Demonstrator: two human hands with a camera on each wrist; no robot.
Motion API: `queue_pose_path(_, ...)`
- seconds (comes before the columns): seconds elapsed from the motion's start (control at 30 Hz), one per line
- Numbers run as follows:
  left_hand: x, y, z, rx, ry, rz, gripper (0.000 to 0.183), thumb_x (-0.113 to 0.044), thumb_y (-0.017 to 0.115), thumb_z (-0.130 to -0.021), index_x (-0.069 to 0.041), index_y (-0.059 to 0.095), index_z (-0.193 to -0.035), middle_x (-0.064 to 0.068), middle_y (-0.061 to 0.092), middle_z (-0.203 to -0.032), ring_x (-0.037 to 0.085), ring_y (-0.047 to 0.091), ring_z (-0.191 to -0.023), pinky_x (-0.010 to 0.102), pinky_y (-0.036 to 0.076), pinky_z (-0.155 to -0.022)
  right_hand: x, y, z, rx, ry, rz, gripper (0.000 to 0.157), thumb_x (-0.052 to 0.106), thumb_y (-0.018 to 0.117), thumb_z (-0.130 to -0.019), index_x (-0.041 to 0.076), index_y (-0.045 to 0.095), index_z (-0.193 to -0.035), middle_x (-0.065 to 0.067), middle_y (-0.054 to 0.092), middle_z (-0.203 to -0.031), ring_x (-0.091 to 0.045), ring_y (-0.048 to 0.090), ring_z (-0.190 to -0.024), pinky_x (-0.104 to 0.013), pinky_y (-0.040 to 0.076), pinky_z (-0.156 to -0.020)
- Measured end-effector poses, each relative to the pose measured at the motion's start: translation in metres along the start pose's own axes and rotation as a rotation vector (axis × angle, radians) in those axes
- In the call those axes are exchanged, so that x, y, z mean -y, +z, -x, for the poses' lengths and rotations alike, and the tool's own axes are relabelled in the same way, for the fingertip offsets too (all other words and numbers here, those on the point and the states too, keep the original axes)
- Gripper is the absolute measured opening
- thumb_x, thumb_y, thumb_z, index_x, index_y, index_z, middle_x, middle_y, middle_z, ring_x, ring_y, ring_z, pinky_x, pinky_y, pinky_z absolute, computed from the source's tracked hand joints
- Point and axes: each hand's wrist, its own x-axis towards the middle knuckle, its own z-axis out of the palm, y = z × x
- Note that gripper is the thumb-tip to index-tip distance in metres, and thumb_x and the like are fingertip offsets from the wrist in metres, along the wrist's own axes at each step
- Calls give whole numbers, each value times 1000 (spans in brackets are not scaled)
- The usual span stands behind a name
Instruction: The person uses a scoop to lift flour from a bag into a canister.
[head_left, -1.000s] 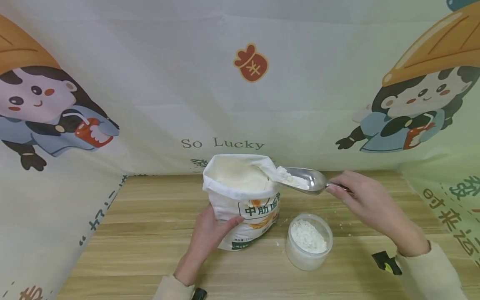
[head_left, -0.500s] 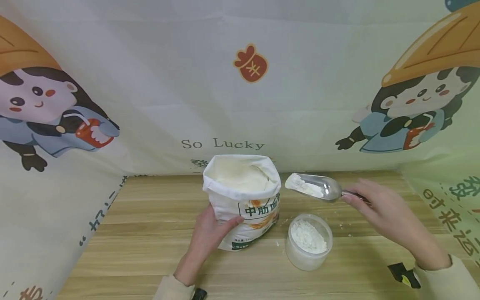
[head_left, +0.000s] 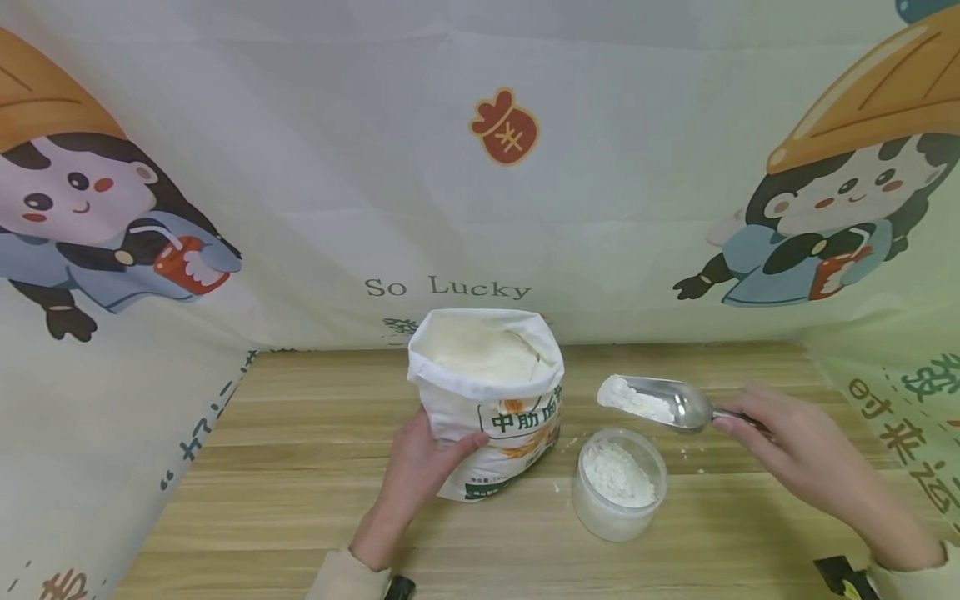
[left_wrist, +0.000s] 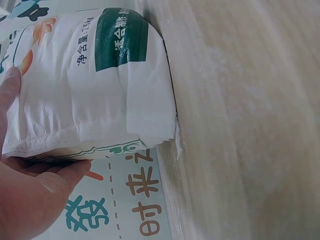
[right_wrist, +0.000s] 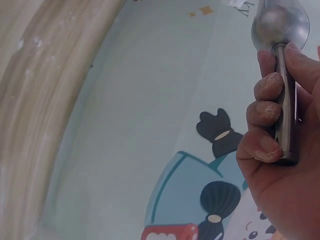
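Note:
A white bag of flour (head_left: 457, 417) stands upright with its top folded outward, pale flour showing inside. My left hand (head_left: 423, 458) grips the bag's lower left side, thumb across the front and fingers around the back; the left wrist view shows the bag's base (left_wrist: 150, 100) on the table. My right hand (head_left: 787, 442) holds a metal scoop (head_left: 693, 408) by its handle, with flour (head_left: 637, 400) in its bowl. In the right wrist view, flour-dusted fingers curl round the handle (right_wrist: 285, 120). Below the scoop, a clear round tub (head_left: 611, 521) with white flour inside sits on the table.
The wooden table (head_left: 285, 467) carries flour specks around the tub. A printed cloth backdrop (head_left: 637, 208) with cartoon figures and lettering closes off the back and both sides.
The right hand has drawn the flour-filled scoop away from the bag's rim, to the right and towards me. The left hand, bag and tub have stayed in place.

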Motion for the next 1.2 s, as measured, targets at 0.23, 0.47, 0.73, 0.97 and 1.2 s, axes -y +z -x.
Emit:
queue_pose_path(0.23,1,1,0,-13,4,-8,58,-30,89,-82,-8,62,-128,10,73,-116,29,69,-106,49,58,-88,-9,-1,12,46,-21,15,2,16,75,-95,14,76,-96,21,54,-80,5,43,-70,-23,40,-54)
queue_pose_path(0.47,3,0,0,-17,32,-30,57,-36,88,-84,-6,62,-125,11,73,-115,29,69,-106,50,57,-87,-12,-4,18,142,21,77,5,21,78,-93,17,76,-96,23,55,-81,5,43,-71,-24,42,-55)
queue_pose_path(0.73,2,1,-1,-17,18,-26,56,-33,88,-83,-7,63,-126,10,73,-115,28,69,-105,49,58,-87,-14,-6,23,212,19,91,4,23,77,-93,22,73,-92,25,52,-81,6,41,-70,-23,40,-55)
queue_pose_path(0.97,3,1,0,-20,18,-30,56,-33,88,-84,-7,63,-126,11,73,-115,29,69,-106,49,58,-87,-15,-7,25,260,17,107,6,23,79,-92,23,74,-94,25,54,-83,6,42,-71,-23,42,-56)
queue_pose_path(1.2,4,1,-1,-24,19,-28,56,-35,88,-83,-7,63,-125,11,73,-114,30,69,-106,50,57,-87,-9,-11,20,333,25,154,7,26,80,-91,27,74,-95,25,58,-85,5,45,-72,-26,46,-58)
